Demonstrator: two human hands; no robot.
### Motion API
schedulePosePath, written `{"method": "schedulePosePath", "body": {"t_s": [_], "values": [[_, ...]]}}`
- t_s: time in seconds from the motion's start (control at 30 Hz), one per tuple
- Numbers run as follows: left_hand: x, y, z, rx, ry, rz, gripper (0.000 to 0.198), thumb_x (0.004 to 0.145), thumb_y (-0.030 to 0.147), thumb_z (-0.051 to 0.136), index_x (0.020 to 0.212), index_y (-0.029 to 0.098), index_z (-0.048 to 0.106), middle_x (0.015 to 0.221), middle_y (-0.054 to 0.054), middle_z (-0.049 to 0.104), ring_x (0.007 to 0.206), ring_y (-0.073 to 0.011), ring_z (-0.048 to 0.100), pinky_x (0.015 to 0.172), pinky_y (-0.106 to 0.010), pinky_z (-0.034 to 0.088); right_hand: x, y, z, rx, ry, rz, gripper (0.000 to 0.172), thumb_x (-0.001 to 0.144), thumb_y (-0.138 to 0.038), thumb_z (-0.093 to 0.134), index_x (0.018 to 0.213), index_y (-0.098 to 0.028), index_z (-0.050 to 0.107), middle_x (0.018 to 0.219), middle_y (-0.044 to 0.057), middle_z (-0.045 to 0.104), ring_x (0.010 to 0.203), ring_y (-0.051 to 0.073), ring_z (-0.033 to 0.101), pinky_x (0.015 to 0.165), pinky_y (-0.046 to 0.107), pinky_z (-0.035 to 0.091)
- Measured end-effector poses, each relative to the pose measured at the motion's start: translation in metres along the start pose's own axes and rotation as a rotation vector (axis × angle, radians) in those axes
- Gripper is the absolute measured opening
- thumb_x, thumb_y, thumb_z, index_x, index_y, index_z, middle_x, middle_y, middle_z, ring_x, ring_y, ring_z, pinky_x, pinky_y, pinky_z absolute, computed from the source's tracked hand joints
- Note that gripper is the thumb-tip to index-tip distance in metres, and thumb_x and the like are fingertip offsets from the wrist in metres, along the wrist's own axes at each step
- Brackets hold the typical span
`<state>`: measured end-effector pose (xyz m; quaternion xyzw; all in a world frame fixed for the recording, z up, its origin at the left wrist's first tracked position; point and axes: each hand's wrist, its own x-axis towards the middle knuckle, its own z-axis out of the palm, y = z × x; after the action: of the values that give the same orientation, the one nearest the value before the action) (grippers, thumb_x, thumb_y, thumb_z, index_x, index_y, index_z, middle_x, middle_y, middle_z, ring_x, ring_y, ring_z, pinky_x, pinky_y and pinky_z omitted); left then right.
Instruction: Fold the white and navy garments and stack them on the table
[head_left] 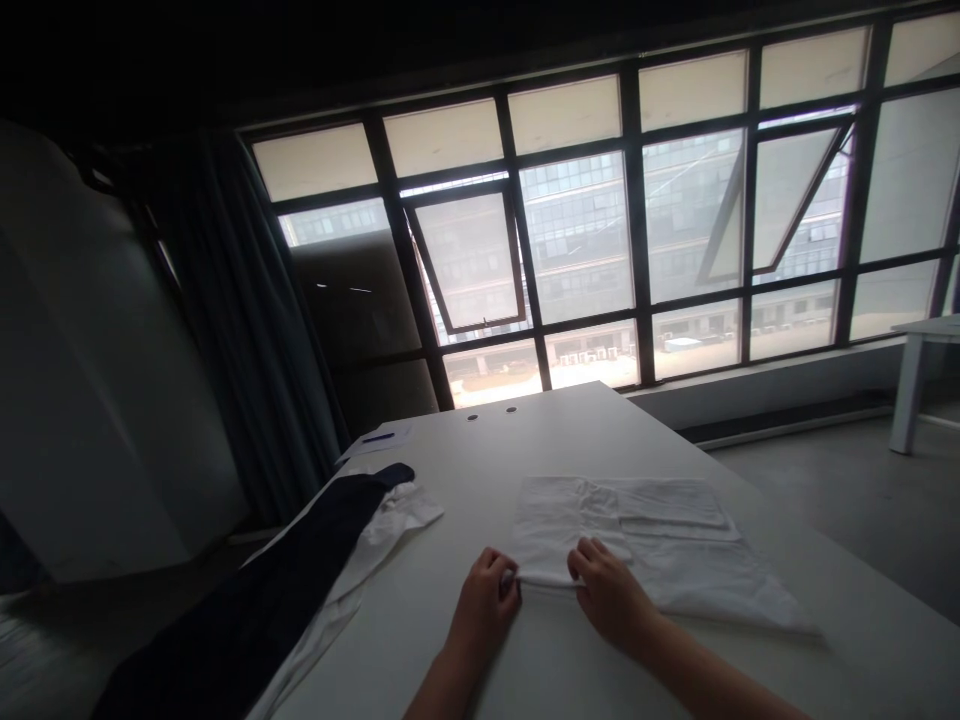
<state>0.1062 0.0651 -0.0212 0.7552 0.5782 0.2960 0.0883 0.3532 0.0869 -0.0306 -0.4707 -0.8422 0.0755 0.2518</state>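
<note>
A white garment [660,545] lies partly folded and flat on the white table [525,430]. My left hand [486,600] pinches its near left corner, fingers curled round the cloth edge. My right hand [609,595] grips the same near edge a little to the right, fingers also curled over the fabric. Both hands sit close together at the front of the garment.
A dark navy garment [300,580] lies on another white cloth [390,525] along the table's left edge. A paper with a blue pen [379,438] rests at the far left corner. Large windows stand behind, and a second white table [926,340] is far right.
</note>
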Motion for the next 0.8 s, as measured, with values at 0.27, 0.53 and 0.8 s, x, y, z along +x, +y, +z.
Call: {"method": "schedulePosePath", "body": {"t_s": [0.27,0.53,0.8], "values": [[0.003,0.007,0.001,0.047,-0.002,-0.043,0.032,0.076,0.005,0.055,0.101,0.022,0.066,0.100,-0.003,0.060,0.097,-0.0187,0.061,0.089,-0.027,0.045,0.001,-0.006,-0.004,-0.013,0.140,-0.100,0.027,0.081,-0.001,0.046,0.088,-0.023,0.059,0.095,0.004,0.063,0.093,0.019,0.054,0.083,0.029,0.042],[0.008,0.003,-0.001,0.105,-0.027,-0.085,0.034,0.078,-0.002,0.053,0.100,0.022,0.064,0.102,-0.001,0.061,0.092,-0.0151,0.060,0.084,-0.022,0.041,0.004,0.003,0.004,-0.062,0.041,-0.098,0.033,0.079,0.003,0.045,0.091,-0.022,0.063,0.098,0.005,0.064,0.095,0.020,0.054,0.087,0.030,0.041],[0.009,0.003,-0.009,0.162,-0.055,-0.071,0.027,0.075,-0.001,0.055,0.087,0.022,0.062,0.092,0.001,0.059,0.081,-0.0145,0.059,0.074,-0.021,0.039,0.002,0.014,0.003,-0.059,-0.076,-0.054,0.033,0.077,0.000,0.046,0.086,-0.024,0.066,0.101,0.002,0.065,0.088,0.016,0.059,0.077,0.024,0.040]]}}
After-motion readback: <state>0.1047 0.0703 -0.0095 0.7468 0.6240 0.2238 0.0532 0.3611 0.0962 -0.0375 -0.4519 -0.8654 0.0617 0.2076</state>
